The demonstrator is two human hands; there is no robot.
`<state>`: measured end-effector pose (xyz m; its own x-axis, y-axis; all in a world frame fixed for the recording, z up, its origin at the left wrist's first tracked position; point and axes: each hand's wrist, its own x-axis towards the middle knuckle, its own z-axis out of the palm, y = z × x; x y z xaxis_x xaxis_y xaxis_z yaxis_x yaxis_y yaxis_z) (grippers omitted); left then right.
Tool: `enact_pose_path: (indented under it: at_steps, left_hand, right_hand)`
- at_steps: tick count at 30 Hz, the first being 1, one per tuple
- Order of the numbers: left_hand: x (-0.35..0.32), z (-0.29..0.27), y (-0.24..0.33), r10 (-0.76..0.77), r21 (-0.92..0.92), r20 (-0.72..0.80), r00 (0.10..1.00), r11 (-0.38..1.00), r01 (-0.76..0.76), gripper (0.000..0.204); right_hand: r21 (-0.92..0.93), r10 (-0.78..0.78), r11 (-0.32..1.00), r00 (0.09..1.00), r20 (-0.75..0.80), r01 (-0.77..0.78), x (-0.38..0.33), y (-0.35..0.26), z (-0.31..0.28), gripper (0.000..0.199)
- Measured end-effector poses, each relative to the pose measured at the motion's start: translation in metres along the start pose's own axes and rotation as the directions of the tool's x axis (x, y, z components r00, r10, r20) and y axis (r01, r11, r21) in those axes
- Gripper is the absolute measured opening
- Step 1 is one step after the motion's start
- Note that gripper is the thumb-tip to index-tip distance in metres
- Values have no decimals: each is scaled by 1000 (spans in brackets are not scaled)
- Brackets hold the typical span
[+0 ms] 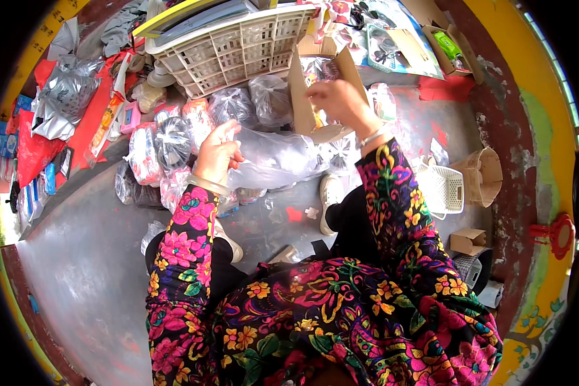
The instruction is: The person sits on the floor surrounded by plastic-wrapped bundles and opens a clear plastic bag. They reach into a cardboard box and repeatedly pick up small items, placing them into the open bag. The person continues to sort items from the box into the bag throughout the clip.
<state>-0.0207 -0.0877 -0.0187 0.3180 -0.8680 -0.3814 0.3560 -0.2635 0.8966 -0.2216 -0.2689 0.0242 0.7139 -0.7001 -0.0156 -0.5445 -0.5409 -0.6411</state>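
Right then, your left hand point(217, 151) gripped one end of the clear plastic bag point(273, 159), fingers closed over its gathered edge, and the bag lay just to the right of that hand, its long axis running roughly left to right across your lap line, above the grey floor point(83, 257). Your right hand point(341, 101) was up and to the right of the bag, reaching into the open cardboard box point(309, 96), fingers curled down inside it; whether they had closed on anything in there, I cannot tell. So the left hand was the nearer one to the bag, touching it, while the right was close above its far end but apart from it. Your left forearm came up nearly straight from below, wrist bent slightly inward; the right forearm angled up and leftward, wrist cocked over the box rim. Wrapped packets point(174, 145) lay just left of your left hand, below the white slatted basket point(228, 48).
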Motion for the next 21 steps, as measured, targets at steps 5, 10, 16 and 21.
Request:
enact_pose_path:
  at_steps: [5,10,16,21]
  left_hand:
    - [2,4,7,2,-149,96,995,989,12,49]
    - [2,-1,15,35,-371,246,969,927,60,46]
    - [-2,-12,15,139,-571,262,955,820,37,46]
    - [-2,-22,3,-78,-432,144,987,892,133,47]
  right_hand:
    - [-363,39,931,999,28,-26,19,74,12,21]
    - [-409,168,905,981,94,-115,25,76,30,22]
    - [-436,164,888,986,-2,-149,20,84,36,19]
    - [-470,172,875,982,82,-114,26,90,27,16]
